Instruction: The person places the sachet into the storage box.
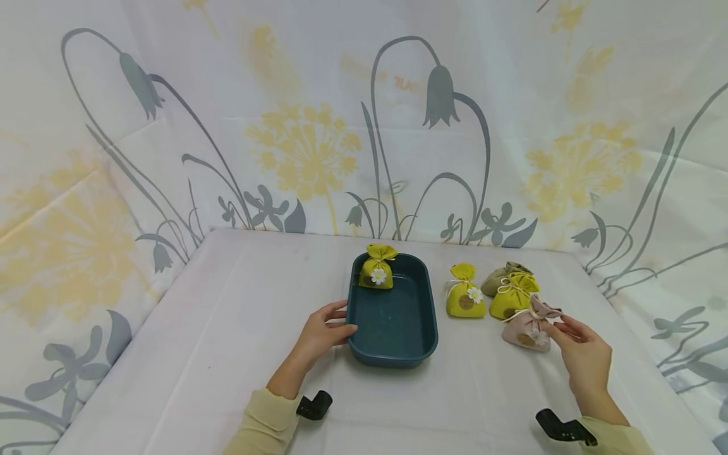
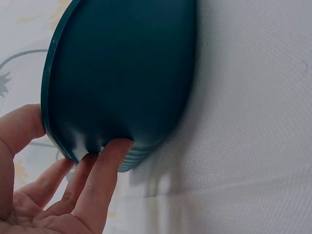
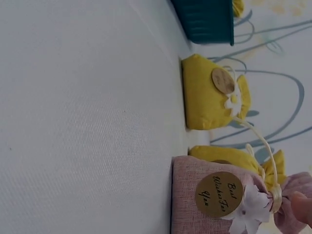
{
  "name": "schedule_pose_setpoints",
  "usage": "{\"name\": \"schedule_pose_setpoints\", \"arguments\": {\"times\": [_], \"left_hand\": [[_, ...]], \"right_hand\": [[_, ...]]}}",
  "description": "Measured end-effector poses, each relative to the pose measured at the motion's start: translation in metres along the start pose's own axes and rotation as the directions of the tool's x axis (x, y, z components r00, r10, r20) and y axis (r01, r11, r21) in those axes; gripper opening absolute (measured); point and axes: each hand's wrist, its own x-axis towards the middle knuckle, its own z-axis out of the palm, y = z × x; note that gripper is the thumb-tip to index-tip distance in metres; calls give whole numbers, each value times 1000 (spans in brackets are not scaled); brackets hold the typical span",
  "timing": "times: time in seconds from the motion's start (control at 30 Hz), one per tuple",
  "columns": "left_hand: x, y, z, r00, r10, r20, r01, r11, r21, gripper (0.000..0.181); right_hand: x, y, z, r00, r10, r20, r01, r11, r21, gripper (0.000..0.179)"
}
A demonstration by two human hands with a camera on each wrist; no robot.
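Observation:
My left hand [image 1: 321, 332] grips the left side of a dark teal rectangular tub [image 1: 392, 363]. In the left wrist view, the thumb is at the tub's rim and the fingers [image 2: 97, 187] lie against its outer wall. A yellow drawstring pouch [image 1: 376, 275] with a white flower sits inside at the far left corner. My right hand [image 1: 588, 357] pinches the gathered top of a pink drawstring pouch [image 1: 526, 331]. This pouch carries a pale flower and a round brown label [image 3: 219, 194]; only a fingertip shows in the right wrist view.
Right of the tub stands a yellow pouch [image 1: 465, 297] with a white flower. Another yellow pouch [image 1: 506, 304] and an olive-brown pouch [image 1: 496, 280] stand close behind the pink one. A white cloth [image 1: 256, 284] covers the table, and a flower-printed curtain [image 1: 318, 76] hangs behind.

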Motion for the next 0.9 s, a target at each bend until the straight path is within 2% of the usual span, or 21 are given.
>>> {"name": "schedule_pose_setpoints", "arguments": {"times": [0.13,0.27,0.43,0.5,0.67,0.73,0.8,0.9], "left_hand": [[-4,6,1,1000,2,0,-2,1000,0,56],[-2,4,0,1000,-1,0,1,1000,1,57],[7,-10,-1,1000,-4,-5,4,1000,-5,58],[12,-18,-2,1000,-1,-11,1,1000,-3,59],[19,-29,-2,1000,4,-18,-4,1000,10,61],[19,-29,-2,1000,3,-19,-3,1000,12,61],[19,-28,-2,1000,-1,-20,1,1000,15,61],[18,-27,-2,1000,-4,-23,4,1000,17,61]], "right_hand": [[1,-6,1,999,11,43,-11,1000,6,73],[0,-18,1,995,7,102,-12,999,48,74],[-6,-34,3,987,-35,158,24,997,68,66],[-16,-51,5,985,-41,170,36,999,29,65],[3,-36,15,981,-97,167,104,994,-34,66],[18,-17,18,977,-141,157,150,988,-45,66],[15,-21,19,978,-147,149,158,985,-70,64],[-2,-43,17,978,-148,149,157,986,-53,56]]}}
